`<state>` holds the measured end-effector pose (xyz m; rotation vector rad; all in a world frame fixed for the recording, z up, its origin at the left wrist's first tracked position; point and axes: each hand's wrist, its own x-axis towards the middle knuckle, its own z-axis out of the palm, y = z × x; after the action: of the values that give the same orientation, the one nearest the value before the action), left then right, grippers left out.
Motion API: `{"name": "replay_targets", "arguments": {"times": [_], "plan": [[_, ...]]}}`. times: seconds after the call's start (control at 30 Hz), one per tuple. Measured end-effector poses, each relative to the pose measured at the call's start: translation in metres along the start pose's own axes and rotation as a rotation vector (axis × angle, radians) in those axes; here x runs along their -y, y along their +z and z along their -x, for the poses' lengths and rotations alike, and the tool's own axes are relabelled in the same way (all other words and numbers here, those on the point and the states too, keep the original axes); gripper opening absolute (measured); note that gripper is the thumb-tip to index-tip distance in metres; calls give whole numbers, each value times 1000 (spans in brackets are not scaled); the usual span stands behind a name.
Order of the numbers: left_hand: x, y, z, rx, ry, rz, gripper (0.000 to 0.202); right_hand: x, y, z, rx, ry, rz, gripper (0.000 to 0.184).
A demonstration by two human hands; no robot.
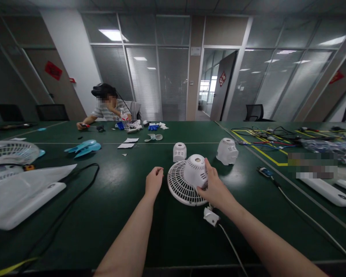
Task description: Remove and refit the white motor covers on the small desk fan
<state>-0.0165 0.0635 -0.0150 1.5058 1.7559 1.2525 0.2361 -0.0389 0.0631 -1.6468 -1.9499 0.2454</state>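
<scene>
My right hand (pixel 217 186) is wrapped round the right side of a white motor cover (pixel 194 171) with slotted vents. That cover sits over a round white fan grille (pixel 180 188), which lies on the green table. Left of the grille is my left hand (pixel 154 180), its fingers curled closed; whatever they may hold is hidden. Just below the grille lies a small white box-shaped part (pixel 211 217) with a cord running toward me. Behind the grille stand a smaller white vented cover (pixel 179 152) and, to the right, another white housing (pixel 227 151).
Blue fan blades (pixel 85 147) lie left of centre. Farther left are another fan grille (pixel 20 150), a white fan base (pixel 31 198) and a black cord (pixel 88 192). At right lie a plug (pixel 265 172) and wires (pixel 268 134). Across the table a person (pixel 109 105) sits.
</scene>
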Motion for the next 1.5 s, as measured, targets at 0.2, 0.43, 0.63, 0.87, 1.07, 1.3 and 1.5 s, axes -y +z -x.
{"name": "replay_targets", "arguments": {"times": [0.2, 0.43, 0.63, 0.87, 1.07, 1.3, 1.5], "plan": [[-6, -2, 6, 130, 0, -118, 26, -79, -46, 31, -141, 57, 77, 102], [-10, -5, 11, 160, 7, -166, 25, -157, -96, 55, -305, 241, 212, 107], [-9, -4, 12, 147, 30, -214, 25, -159, -109, 56, -396, 235, 337, 96], [-7, -2, 8, 171, 21, -229, 25, -103, -121, -6, -690, 3, 377, 85], [-8, -3, 8, 189, -12, -192, 26, -97, -103, -109, -582, 156, 257, 89], [-8, -4, 6, 166, -11, -167, 25, -118, -60, -149, -466, 498, 207, 87], [-8, -4, 6, 159, 8, -168, 24, -106, -54, -137, -428, 464, 236, 90]]}}
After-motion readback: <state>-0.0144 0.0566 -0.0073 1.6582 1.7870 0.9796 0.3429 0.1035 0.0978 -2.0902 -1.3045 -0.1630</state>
